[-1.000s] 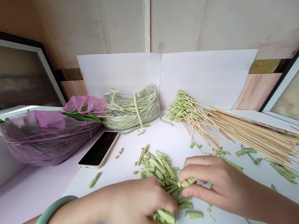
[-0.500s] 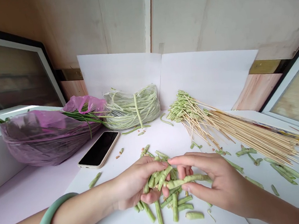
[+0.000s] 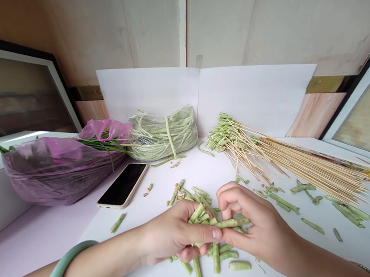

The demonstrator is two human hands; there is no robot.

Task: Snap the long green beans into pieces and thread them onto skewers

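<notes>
A bunch of cut green bean pieces [image 3: 198,214] is clasped in my left hand [image 3: 176,232], its thumb stretched across them. My right hand [image 3: 256,221] pinches a longer green bean piece [image 3: 231,223], whose left end meets my left thumb. Below and behind both hands lies a loose pile of cut bean pieces [image 3: 216,258], partly hidden by them. Some of the fingers of my left hand are out of sight behind the bunch.
At the back stand a clear bag of long beans [image 3: 182,132] and a purple bag of greens [image 3: 63,177]. A phone [image 3: 124,186] lies left. Bean-tipped bamboo skewers [image 3: 307,165] spread rightward, with bean scraps [image 3: 348,214] nearby.
My left thumb has moved down and right onto the bean piece's end. My right index finger has drawn back from the bunch and curled, while that hand still holds the piece.
</notes>
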